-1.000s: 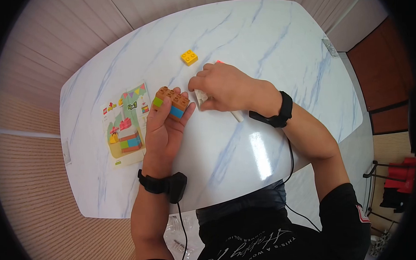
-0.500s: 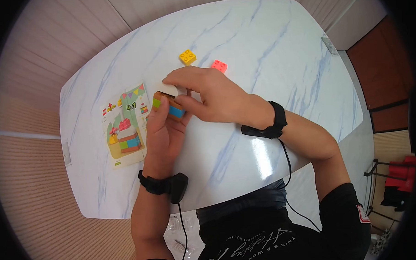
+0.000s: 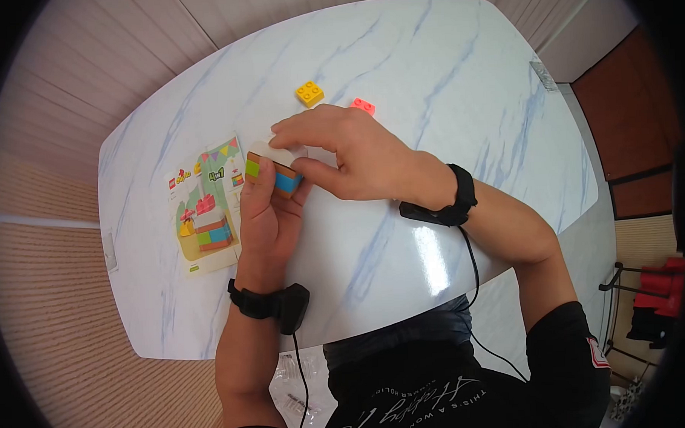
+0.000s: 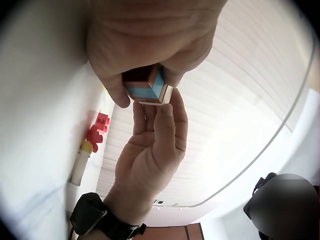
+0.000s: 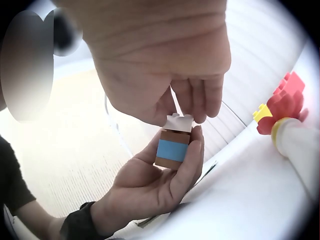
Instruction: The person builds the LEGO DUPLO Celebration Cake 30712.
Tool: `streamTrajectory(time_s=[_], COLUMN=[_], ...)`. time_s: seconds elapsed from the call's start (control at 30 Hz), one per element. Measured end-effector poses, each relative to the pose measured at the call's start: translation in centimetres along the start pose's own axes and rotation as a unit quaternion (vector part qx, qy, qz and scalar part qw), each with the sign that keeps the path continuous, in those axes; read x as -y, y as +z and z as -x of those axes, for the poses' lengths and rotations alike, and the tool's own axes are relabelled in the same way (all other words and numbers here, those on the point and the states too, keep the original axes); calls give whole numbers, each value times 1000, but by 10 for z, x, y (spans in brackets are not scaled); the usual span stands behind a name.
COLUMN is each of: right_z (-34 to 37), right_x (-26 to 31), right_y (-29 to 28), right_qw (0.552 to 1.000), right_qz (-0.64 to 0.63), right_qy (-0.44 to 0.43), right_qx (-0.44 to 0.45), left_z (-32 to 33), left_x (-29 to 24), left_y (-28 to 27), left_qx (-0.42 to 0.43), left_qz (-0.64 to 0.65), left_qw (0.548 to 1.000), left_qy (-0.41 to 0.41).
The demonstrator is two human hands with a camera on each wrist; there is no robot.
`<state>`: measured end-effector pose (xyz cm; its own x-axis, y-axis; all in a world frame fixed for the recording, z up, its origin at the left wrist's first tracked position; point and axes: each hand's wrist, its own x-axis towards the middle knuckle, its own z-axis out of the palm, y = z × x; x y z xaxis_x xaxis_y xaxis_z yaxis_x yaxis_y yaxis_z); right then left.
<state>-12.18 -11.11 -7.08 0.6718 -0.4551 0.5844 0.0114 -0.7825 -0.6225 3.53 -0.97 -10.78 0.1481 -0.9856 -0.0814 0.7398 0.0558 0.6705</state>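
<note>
My left hand (image 3: 271, 224) grips a brick stack (image 3: 287, 180) of brown, green and blue layers, thumb on its near side. On top lies a white piece (image 3: 272, 151), which my right hand (image 3: 363, 157) pinches between thumb and fingers. The right wrist view shows the white piece (image 5: 178, 122) with studs, over the brown and blue stack (image 5: 172, 149). In the left wrist view the right hand's fingertips touch the white piece (image 4: 155, 103) at the stack's end.
Beyond the hands lie a yellow brick (image 3: 309, 94) and a pink brick (image 3: 364, 106). A printed leaflet (image 3: 206, 207) is at the left. A red flower-shaped piece (image 5: 286, 106) and a white cylindrical piece (image 5: 295, 137) stand out in the right wrist view.
The right hand has moved left from the table, bringing the white piece onto the stack. The stack has tilted slightly in the left hand, and the pink brick has come into view.
</note>
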Motion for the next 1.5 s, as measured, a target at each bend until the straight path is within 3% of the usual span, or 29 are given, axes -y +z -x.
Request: streamTrajectory(time_s=[0.23, 0.3, 0.37, 0.47, 0.63, 0.7, 0.73, 0.8, 0.93, 1.0, 1.03, 1.1, 1.33, 1.5], right_z=[3, 3, 3, 2, 1, 0, -1, -4, -11, -8, -8, -7, -6, 1], right_x=[8, 13, 14, 16, 17, 13, 12, 7, -27, -34, -34, -32, -39, -44], right_y=[5, 8, 11, 11, 5, 2, -2, -18, -48, -59, -61, -64, -60, -56], right_qw=[996, 987, 986, 985, 987, 987, 987, 997, 990, 955, 955, 898, 902, 915], right_qz=[70, 151, 160, 164, 154, 144, 144, 61, 137, 263, 264, 343, 289, 316], right_qy=[-44, -38, -50, -55, -48, -53, -53, -30, 2, 135, 135, 254, 285, 209], right_qx=[25, 47, 21, -3, -2, 41, 40, 23, -43, -15, -15, 111, 149, 134], left_z=[1, 0, 0, 1, 5, 5, 5, 4, 2, 2, 2, 2, 1, 1], left_x=[-1, 0, 1, 2, 1, 0, -2, -3, -6, -5, -5, -5, -5, -5], left_y=[3, 1, 1, 6, 11, 14, 20, 20, 6, 7, 7, 7, 6, 7], left_qx=[-33, -33, 21, 36, 50, 53, 16, -23, -29, -41, -38, -33, -32, -30], left_qz=[-16, -28, -40, -30, -16, -13, -14, -14, -22, -30, -24, -19, 5, 11], left_qw=[999, 999, 999, 999, 999, 998, 1000, 1000, 999, 999, 999, 999, 999, 999], left_qy=[-4, -9, -7, 1, -10, -11, -8, -4, -1, 1, 1, 0, -10, -19])
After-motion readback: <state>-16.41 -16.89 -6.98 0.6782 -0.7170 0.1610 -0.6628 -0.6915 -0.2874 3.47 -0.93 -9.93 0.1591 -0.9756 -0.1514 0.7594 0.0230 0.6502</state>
